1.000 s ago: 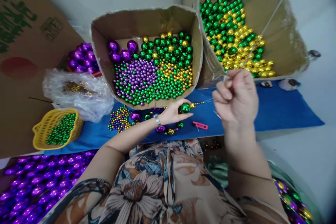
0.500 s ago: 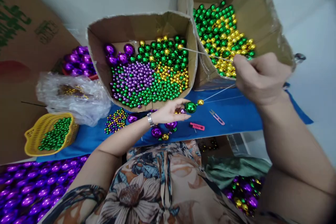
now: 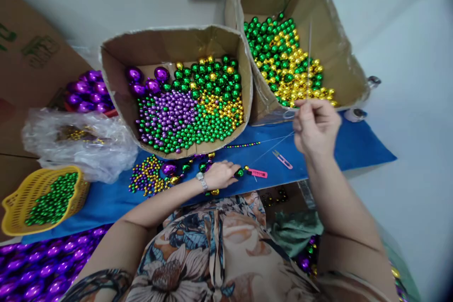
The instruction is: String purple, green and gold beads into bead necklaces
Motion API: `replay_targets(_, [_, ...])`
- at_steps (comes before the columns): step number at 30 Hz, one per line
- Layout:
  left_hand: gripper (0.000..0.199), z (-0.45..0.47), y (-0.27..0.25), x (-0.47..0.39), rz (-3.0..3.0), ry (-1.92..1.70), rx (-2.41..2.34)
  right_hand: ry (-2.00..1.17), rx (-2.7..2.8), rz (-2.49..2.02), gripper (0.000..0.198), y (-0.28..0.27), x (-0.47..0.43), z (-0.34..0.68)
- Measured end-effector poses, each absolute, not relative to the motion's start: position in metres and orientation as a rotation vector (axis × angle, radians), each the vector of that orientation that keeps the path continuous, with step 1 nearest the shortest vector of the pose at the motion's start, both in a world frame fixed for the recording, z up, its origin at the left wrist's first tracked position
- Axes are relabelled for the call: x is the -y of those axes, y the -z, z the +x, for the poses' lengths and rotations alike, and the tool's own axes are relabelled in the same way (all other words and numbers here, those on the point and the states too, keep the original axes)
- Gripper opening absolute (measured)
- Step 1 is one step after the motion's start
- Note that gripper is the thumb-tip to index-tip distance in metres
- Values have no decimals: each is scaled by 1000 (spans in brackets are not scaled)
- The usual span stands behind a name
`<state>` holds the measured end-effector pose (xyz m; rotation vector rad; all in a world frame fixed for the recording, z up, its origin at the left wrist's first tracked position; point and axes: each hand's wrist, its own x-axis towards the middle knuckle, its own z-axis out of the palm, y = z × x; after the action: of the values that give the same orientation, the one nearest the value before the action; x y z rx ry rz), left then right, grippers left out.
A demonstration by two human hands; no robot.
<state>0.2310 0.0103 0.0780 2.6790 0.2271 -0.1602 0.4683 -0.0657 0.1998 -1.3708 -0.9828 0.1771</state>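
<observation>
My right hand (image 3: 316, 125) is pinched around a long thin needle (image 3: 310, 56), which points upward in front of the right-hand box. White thread (image 3: 267, 151) runs from that hand down toward a green bead (image 3: 239, 173) and a small gold bead (image 3: 247, 168). At the table's front edge, my left hand (image 3: 221, 175) is closed on the bead strand at the green bead; part of the strand is hidden beneath the hand. Larger purple, green and gold beads of the strand (image 3: 169, 169) lie to its left. A pink cutter (image 3: 257, 173) sits just right of my left hand.
Behind my hands stand a cardboard box (image 3: 166, 40) of sorted beads and a taller box (image 3: 339, 52) of green and gold beads. Thread snips (image 3: 282, 159) and a thin beaded string (image 3: 244, 145) lie on the blue cloth (image 3: 354, 148). A yellow basket (image 3: 79, 198) stands left.
My right hand has moved left and lower in view, and the needle has swung from pointing left to pointing up. My left hand has dropped toward the table edge with the strand.
</observation>
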Motion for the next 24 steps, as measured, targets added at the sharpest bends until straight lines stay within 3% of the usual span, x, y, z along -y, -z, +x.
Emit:
replay_targets(6, [28, 232, -91, -22, 2260, -424, -326, -730, 708, -1197, 32, -174, 60, 414])
replay_targets(11, [49, 239, -115, -38, 1923, -794, -435, -936, 632, -1132, 31, -153, 57, 383])
replay_targets(15, [23, 240, -117, -44, 2082, -801, -372, -996, 619, -1157, 30, -138, 55, 367])
replay_targets(24, [17, 200, -120, -87, 2265, -325, -72, -959, 605, -1268, 29, -106, 59, 366])
